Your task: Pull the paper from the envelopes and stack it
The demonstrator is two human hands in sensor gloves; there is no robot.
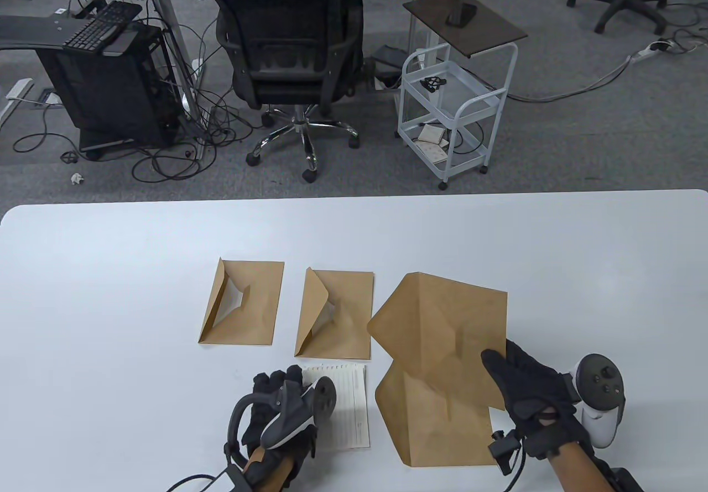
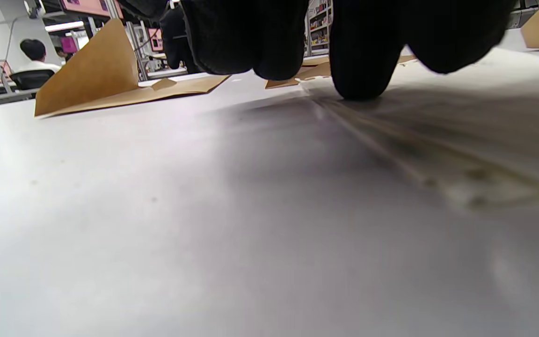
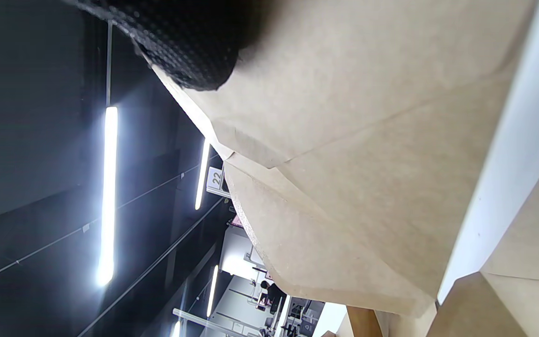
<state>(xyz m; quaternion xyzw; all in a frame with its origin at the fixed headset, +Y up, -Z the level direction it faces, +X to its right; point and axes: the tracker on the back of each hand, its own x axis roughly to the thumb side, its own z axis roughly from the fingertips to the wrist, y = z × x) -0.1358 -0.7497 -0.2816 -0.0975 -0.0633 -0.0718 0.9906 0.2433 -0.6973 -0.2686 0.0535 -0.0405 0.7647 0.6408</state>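
My right hand (image 1: pixel 500 367) grips the right edge of a large brown envelope (image 1: pixel 442 320) and holds it lifted and tilted, flap open to the left. The right wrist view shows this envelope from below (image 3: pixel 367 164) with a gloved finger (image 3: pixel 180 47) on it. A second large envelope (image 1: pixel 437 425) lies flat beneath it. My left hand (image 1: pixel 279 381) rests on a lined white sheet (image 1: pixel 345 403) near the front edge. Its fingertips (image 2: pixel 358 70) touch the paper (image 2: pixel 438 154) in the left wrist view.
Two smaller brown envelopes (image 1: pixel 243 304) (image 1: pixel 337 315) lie side by side with flaps raised, just beyond the sheet. The white table (image 1: pixel 110 293) ends at its far edge before an office chair (image 1: pixel 293 55) and a white cart (image 1: pixel 453 110).
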